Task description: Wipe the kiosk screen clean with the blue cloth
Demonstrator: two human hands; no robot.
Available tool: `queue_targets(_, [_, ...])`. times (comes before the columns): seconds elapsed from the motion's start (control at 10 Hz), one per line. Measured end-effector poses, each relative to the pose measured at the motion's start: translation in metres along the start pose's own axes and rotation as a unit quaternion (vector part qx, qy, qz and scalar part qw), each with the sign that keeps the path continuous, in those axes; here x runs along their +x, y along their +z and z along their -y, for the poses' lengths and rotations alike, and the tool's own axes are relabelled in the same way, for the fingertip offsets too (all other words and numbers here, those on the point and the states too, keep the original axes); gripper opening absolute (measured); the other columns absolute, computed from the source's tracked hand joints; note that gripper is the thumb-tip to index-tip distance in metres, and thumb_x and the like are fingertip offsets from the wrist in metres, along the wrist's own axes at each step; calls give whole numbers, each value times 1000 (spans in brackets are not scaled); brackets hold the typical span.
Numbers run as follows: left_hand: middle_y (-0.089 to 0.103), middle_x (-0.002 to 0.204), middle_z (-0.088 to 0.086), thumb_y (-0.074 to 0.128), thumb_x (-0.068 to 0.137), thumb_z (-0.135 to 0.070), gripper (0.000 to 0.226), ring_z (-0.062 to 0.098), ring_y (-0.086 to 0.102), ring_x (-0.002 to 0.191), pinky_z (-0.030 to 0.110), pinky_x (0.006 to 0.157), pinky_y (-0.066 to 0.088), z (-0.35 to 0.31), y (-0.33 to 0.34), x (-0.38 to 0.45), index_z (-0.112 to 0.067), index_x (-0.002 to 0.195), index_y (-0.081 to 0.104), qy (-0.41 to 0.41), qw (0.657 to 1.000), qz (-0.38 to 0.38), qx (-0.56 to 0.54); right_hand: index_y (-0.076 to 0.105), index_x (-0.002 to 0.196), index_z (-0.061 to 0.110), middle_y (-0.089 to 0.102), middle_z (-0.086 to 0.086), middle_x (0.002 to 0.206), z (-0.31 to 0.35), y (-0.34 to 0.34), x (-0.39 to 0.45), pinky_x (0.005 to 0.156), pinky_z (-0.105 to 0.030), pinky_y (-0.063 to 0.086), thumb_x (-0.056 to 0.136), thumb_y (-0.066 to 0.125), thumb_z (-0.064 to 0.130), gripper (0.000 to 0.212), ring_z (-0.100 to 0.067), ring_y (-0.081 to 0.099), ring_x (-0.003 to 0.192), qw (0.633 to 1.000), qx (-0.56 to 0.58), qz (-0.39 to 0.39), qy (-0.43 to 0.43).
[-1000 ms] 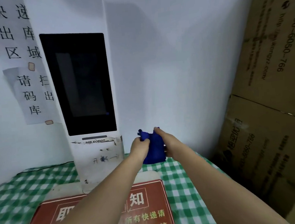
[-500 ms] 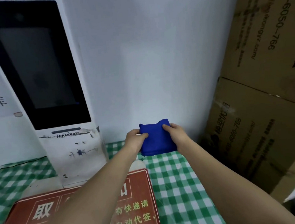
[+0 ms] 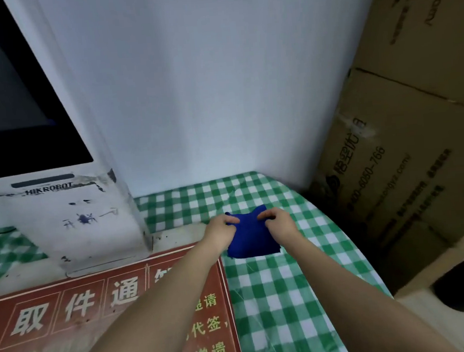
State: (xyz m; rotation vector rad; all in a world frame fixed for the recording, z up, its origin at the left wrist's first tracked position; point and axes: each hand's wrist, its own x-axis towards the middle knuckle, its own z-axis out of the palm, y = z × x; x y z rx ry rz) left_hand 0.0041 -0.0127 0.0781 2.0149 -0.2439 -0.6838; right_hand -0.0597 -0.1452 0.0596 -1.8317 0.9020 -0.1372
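Both hands pinch the blue cloth at its far corners: left hand at nine o'clock, right hand at three. It lies folded on the green checked tablecloth, beside the red notice sign. Toward ten o'clock stands the kiosk, its dark screen untouched. Stacked cardboard boxes stand at two o'clock.

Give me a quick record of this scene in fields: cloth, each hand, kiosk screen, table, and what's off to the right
cloth: folded blue cloth, held over the green-and-white checked tablecloth
left hand: left hand pinches the cloth's upper left edge
right hand: right hand pinches the cloth's upper right edge
kiosk screen: dark screen of the white kiosk, untouched
table: red notice board with Chinese text lies in front of the kiosk
right side: stacked brown cardboard boxes
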Motion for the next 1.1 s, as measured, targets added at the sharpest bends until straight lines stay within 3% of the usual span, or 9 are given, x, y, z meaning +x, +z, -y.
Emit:
queue_targets(0.1, [61,113,17,36,93,3,45,30,58,87,35,78,44,20,15,12,-8,133,53,-53,997,56,-6,64,109,18,53,-6,132,-23,8,11,85,-33,45,90,30,-3,44,-26,52,112,999,-44,18,13])
queue_targets(0.2, [57,90,4,39,92,2,52,20,52,77,32,79,43,39,27,23,-11,142,43,-101,990,101,4,58,121,16,50,-9,135,-44,16,20,82,-32,45,91,28,-4,47,-26,52,110,996,-73,51,30])
queue_targets(0.3, [48,137,13,41,92,1,56,27,53,113,34,95,44,51,35,30,-10,147,35,-107,986,130,16,52,129,15,48,-8,138,-59,23,27,82,-29,44,91,28,-6,50,-24,51,112,992,-79,87,37])
queue_targets(0.4, [37,149,14,41,93,1,57,30,47,127,32,100,41,60,42,40,-10,148,32,-129,983,133,-1,48,134,14,46,-7,140,-70,29,35,74,-23,41,92,30,-6,50,-21,50,111,989,-87,108,46])
queue_targets(0.7, [32,151,16,41,91,3,61,32,43,130,37,107,38,82,55,59,-11,149,30,-183,972,142,-32,47,135,11,44,-8,142,-88,37,44,82,-24,41,93,36,-2,45,-22,48,121,987,-108,108,51])
queue_targets(0.8, [39,145,18,41,92,-1,57,31,49,119,33,96,41,78,52,55,-7,147,30,-205,969,135,-18,49,133,10,46,-11,139,-87,35,43,80,-26,45,93,40,1,42,-24,51,116,984,-120,115,64])
queue_targets(0.9, [51,132,21,43,87,-3,47,33,53,117,36,95,43,75,46,50,1,133,46,-215,968,131,-1,53,127,1,52,-17,132,-84,32,42,87,-37,49,92,40,1,38,-31,55,112,978,-165,106,76])
queue_targets(1.0, [56,117,16,43,86,-5,42,29,55,103,36,93,45,69,35,41,3,127,50,-210,969,130,5,53,124,-6,56,-21,125,-76,26,36,79,-36,50,92,39,1,36,-32,59,105,973,-185,109,86])
queue_targets(1.1, [56,106,15,42,88,-4,35,25,52,91,32,78,43,61,24,27,1,120,56,-189,975,113,-6,53,122,-8,58,-18,98,-64,21,27,56,-27,35,93,37,3,35,-18,50,67,974,-183,113,72])
